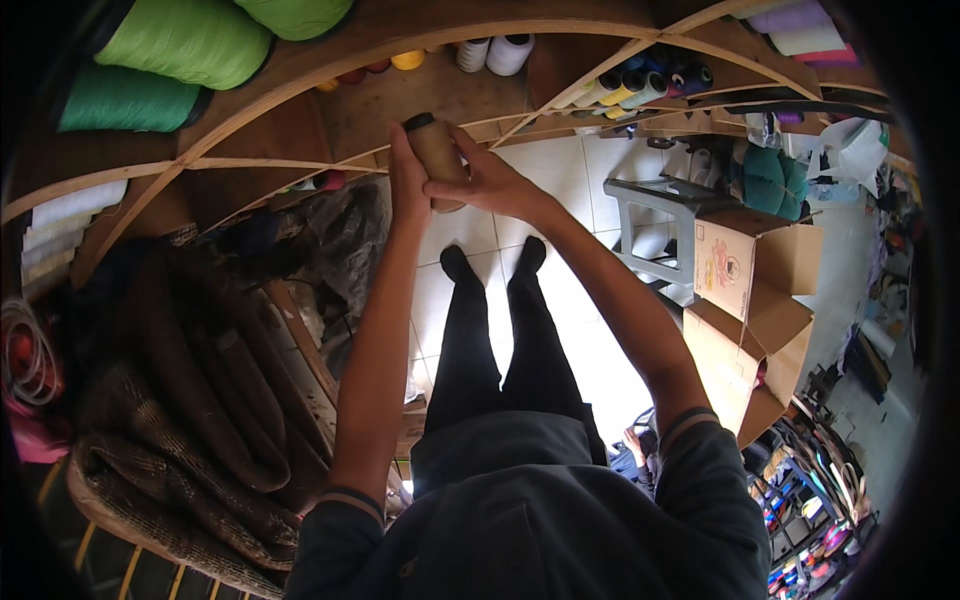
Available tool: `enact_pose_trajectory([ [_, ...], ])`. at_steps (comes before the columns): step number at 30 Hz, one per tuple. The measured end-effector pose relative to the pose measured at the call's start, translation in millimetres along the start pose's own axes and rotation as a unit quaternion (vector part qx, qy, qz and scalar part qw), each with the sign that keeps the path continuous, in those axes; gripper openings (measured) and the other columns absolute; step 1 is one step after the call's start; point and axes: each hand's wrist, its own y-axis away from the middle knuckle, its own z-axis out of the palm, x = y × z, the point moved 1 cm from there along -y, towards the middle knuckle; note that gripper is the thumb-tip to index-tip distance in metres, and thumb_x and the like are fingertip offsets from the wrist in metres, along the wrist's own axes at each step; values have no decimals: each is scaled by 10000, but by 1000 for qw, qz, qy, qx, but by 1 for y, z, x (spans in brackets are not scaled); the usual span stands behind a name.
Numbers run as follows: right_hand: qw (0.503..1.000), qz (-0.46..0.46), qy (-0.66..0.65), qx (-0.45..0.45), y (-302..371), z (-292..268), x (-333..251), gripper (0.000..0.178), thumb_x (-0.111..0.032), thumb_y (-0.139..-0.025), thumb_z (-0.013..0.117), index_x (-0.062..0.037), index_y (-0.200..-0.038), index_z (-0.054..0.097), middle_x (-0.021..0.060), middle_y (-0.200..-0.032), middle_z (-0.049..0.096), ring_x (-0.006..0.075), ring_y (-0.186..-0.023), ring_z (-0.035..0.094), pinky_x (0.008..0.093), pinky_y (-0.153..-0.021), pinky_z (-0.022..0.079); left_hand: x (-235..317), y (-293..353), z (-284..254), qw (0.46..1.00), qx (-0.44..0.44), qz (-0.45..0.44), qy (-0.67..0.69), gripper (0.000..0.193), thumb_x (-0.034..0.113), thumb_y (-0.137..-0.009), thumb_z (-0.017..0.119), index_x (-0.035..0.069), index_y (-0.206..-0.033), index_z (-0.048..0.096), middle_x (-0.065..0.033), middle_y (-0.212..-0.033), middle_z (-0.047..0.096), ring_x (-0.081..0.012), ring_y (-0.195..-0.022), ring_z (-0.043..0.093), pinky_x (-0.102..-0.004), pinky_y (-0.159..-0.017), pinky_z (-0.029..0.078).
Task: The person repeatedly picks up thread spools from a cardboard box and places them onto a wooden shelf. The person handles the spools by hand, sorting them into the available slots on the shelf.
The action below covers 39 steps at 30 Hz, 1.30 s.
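A brown spool of thread (436, 152) with a dark end cap is held up between my two hands, tilted slightly, in front of the wooden shelf. My left hand (406, 180) lies along its left side, the fingers pressed to it. From the right, my right hand (487, 183) grips the spool, its thumb laid across the lower part. Both arms reach forward and up. The wooden shelf (350, 50) right beyond the hands carries thread spools, among them white spools (509, 54) and large green spools (185, 48).
A grey plastic stool (655, 230) stands to the right beside open cardboard boxes (725, 270). Rolled brown material (180, 400) is piled at the left. White floor tiles (560, 175) lie around my feet. Behind me at the right are another person's hand (633, 441) and a cluttered rack (815, 500).
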Motion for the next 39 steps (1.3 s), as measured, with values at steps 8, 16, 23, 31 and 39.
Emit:
enact_pose_trajectory([
  [8,970,-65,165,164,-40,-17,9,645,-255,-697,793,17,-1192,480,227,-980,638,378,-913,628,443,-786,487,30,-43,11,969,-88,35,-228,524,419,-843,642,11,-1162,565,-109,-1042,617,-228,-854,614,-335,-753,498],
  [16,920,-85,234,303,-70,-16,41,447,-177,-738,730,19,-1082,521,235,-1078,561,396,-1019,567,460,-841,482,43,-91,29,846,-95,258,-457,616,348,-707,810,-31,-1134,579,-149,-1041,636,-237,-942,633,-347,-803,510],
  [23,938,18,256,232,-59,-27,48,402,-196,-785,672,21,-1089,525,235,-1117,551,369,-1059,556,440,-883,473,43,-111,40,737,-53,406,-537,612,329,-684,815,-18,-1137,593,-193,-1080,647,-305,-1014,621,-390,-886,472],
  [31,897,-37,308,315,-60,-46,20,384,-146,-797,633,-75,-1164,541,197,-1077,588,375,-859,633,472,-784,510,42,-104,45,695,-47,419,-582,583,295,-687,802,34,-1165,595,-201,-1127,597,-373,-1093,539,-420,-925,444],
  [39,803,-111,488,324,-76,-63,-4,452,-105,-759,636,-140,-1194,522,165,-1177,480,326,-976,589,413,-695,538,48,-104,43,707,-70,415,-568,594,293,-683,803,15,-1163,591,-204,-1113,619,-351,-1062,576,-409,-910,453],
])
